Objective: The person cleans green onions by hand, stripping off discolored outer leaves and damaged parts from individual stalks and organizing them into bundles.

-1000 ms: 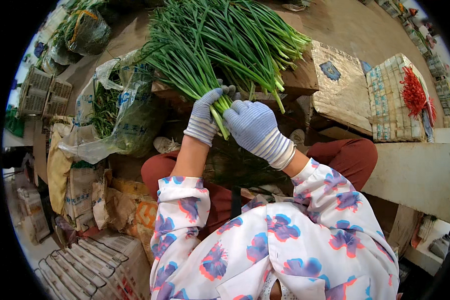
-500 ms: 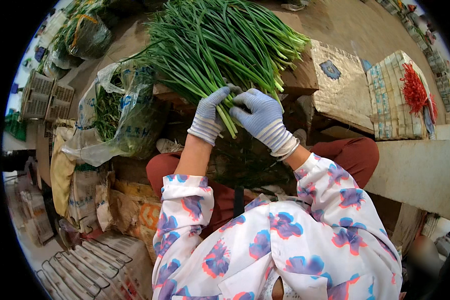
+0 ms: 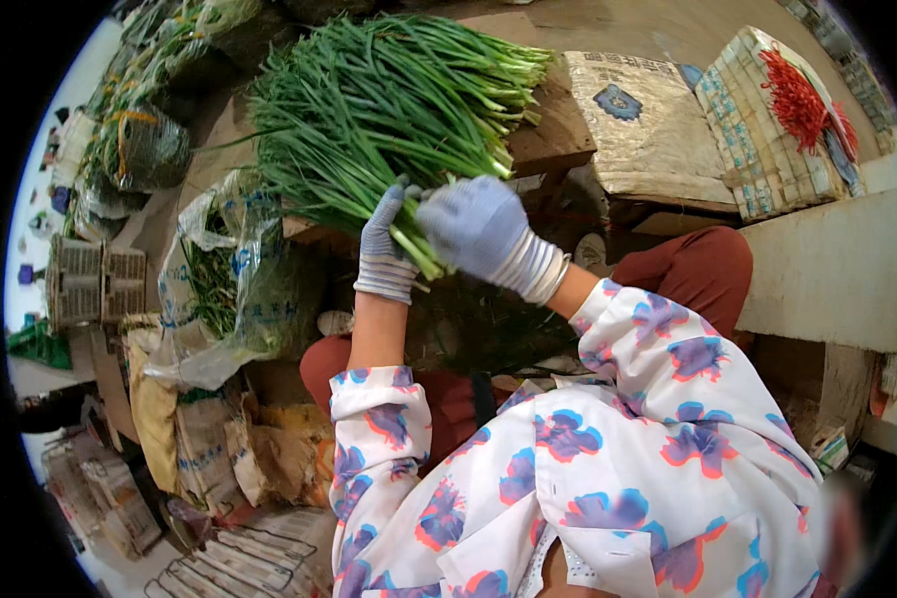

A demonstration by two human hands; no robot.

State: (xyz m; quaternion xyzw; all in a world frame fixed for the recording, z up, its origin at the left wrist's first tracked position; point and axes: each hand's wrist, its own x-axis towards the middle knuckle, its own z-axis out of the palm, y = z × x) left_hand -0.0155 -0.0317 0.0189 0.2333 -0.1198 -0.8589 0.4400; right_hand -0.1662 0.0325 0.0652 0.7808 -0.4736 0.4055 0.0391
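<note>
A big heap of green chives (image 3: 379, 110), long dark leaves with pale stem ends, lies on a low wooden stand (image 3: 553, 135) in front of me. My left hand (image 3: 384, 244), in a striped grey-blue glove, closes around a small bunch of chives (image 3: 414, 249) at the heap's near edge. The bunch's pale ends point down toward me. My right hand (image 3: 478, 231), gloved alike, is just right of that bunch, over the stems. Motion blurs its fingers, and whether they grip anything is not visible.
Left of the stand sits a clear plastic bag (image 3: 269, 289) of greens. To the right are a flattened carton (image 3: 648, 130) and a pale stacked block (image 3: 767, 140) topped with red ties (image 3: 795, 105). A white panel (image 3: 827, 269) stands beside my right knee. Wrapped bundles of greens (image 3: 149, 149) lie far left.
The view has shifted, so the heap now appears further left. My right hand has turned across the bunch's stems and is blurred. The left hand still holds the bunch.
</note>
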